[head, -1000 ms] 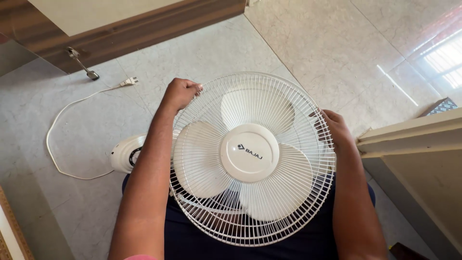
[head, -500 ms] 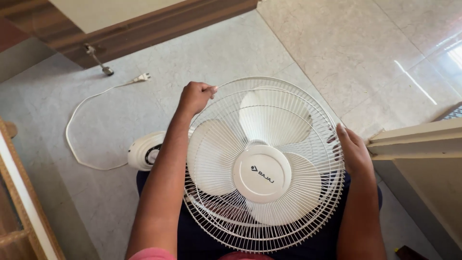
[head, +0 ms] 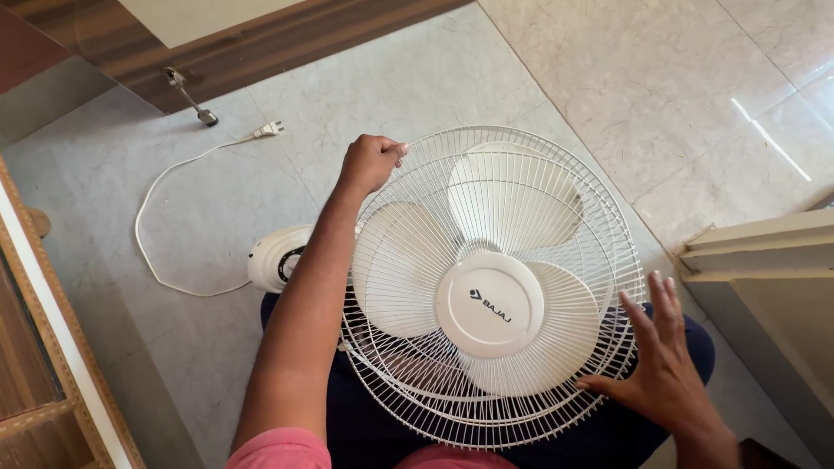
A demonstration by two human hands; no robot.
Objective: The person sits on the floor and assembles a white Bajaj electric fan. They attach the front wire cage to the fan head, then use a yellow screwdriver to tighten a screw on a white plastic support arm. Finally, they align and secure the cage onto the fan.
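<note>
At far left: a wooden furniture frame (head: 52, 347) runs along the edge of the view, beside the grey tiled floor (head: 217, 217).
Upper left: a white power cord (head: 165, 221) loops across the floor and ends in an unplugged plug (head: 269, 129); a dark metal door stopper (head: 193, 102) stands out from the brown skirting nearby.
Fan base: the white base (head: 276, 258) with its dark dial lies on the floor just left of the person's left forearm.
Left hand (head: 372, 161): closed in a fist on the upper-left rim of the front guard (head: 434, 182), gripping the wires.
Fan head: rests across the person's lap, facing up, with three white blades (head: 512, 195) and a round white hub cap (head: 489, 304) behind the wire guard.
Guard state: along the lower edge two rims show slightly offset, so the front guard looks not fully seated on the rear one; whether any clip is engaged cannot be told.
Right hand (head: 665, 365): open wide, fingers spread, holding nothing, thumb touching the lower-right rim.
At far right: a cream cabinet edge (head: 756, 252) stands close by.
</note>
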